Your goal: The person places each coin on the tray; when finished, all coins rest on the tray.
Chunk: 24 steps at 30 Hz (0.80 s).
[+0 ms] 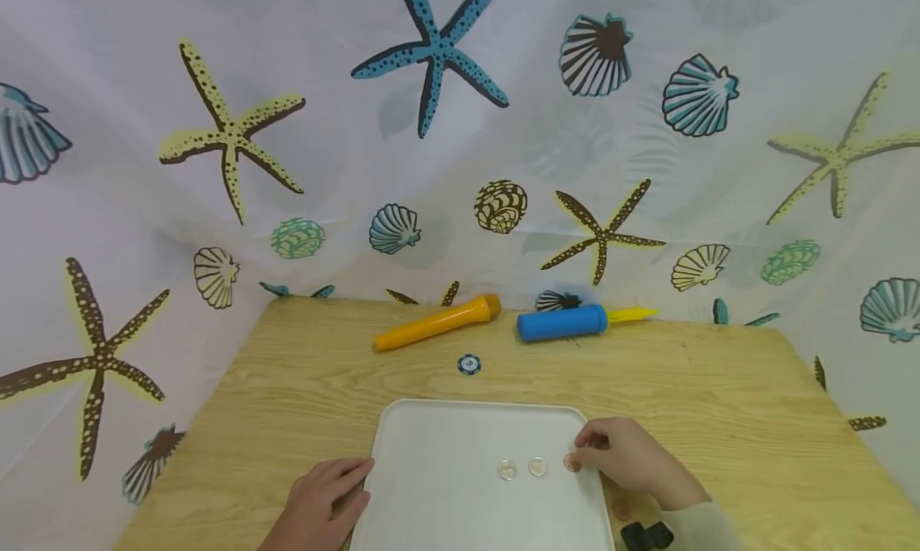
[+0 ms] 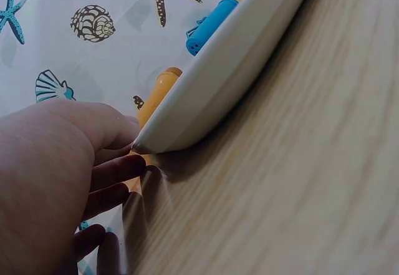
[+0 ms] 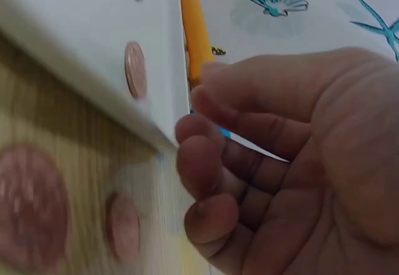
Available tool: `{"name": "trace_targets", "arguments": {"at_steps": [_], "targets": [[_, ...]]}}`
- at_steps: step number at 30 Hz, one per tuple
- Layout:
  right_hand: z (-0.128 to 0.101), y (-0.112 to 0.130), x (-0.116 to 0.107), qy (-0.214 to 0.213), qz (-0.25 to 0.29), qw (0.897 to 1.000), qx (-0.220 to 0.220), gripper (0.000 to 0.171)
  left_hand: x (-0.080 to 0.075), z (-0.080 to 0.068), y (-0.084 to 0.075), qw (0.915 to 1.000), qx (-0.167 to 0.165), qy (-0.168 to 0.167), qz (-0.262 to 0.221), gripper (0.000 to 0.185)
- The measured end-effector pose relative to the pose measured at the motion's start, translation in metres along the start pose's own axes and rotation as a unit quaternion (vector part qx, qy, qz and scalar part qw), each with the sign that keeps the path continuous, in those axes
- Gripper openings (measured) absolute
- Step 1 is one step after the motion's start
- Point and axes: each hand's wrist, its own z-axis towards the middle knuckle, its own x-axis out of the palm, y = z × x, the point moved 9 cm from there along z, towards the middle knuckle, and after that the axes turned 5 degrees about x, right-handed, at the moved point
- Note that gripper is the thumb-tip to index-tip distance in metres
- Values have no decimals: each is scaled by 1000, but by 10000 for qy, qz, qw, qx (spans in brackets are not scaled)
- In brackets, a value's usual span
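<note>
My left hand [image 1: 323, 499] is at the left side of the white tray [image 1: 438, 431], fingertips right at its rim. In the left wrist view its fingers [image 2: 118, 170] are extended by the tray's corner. My right hand [image 1: 625, 455] is over the tray's right rim, with bent fingers and nothing showing between them. Just beside its fingertips a copper-coloured coin [image 1: 571, 461] lies flat in the tray. Two silver-coloured coins [image 1: 537, 466] lie left of it in a row. In the right wrist view the copper-coloured coin [image 3: 135, 70] is apart from the fingers.
Two reddish coins [image 3: 123, 226] lie on the wooden table just outside the tray's right side. Behind the tray are a blue-and-white poker chip [image 1: 469, 364], an orange tapered tube [image 1: 434, 325] and a blue hand pump [image 1: 562, 323] with a yellow nozzle. A patterned cloth [image 1: 446, 176] hangs behind.
</note>
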Motion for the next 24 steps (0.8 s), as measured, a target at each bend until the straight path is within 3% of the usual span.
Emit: {"name": "trace_targets", "arguments": {"at_steps": [6,12,24], "targets": [[-15,-29,-21,-431,-58,9984,348,13,-1,-2,-1,9999,58,-113,76,38],[-23,-44,-23,-325,-246,9970,661,28,-4,-1,-1,9996,132,-215,85,38],[-16,-42,-15,-134,-610,9972,420,9,1,2,5,9998,-171,125,-2,41]]}}
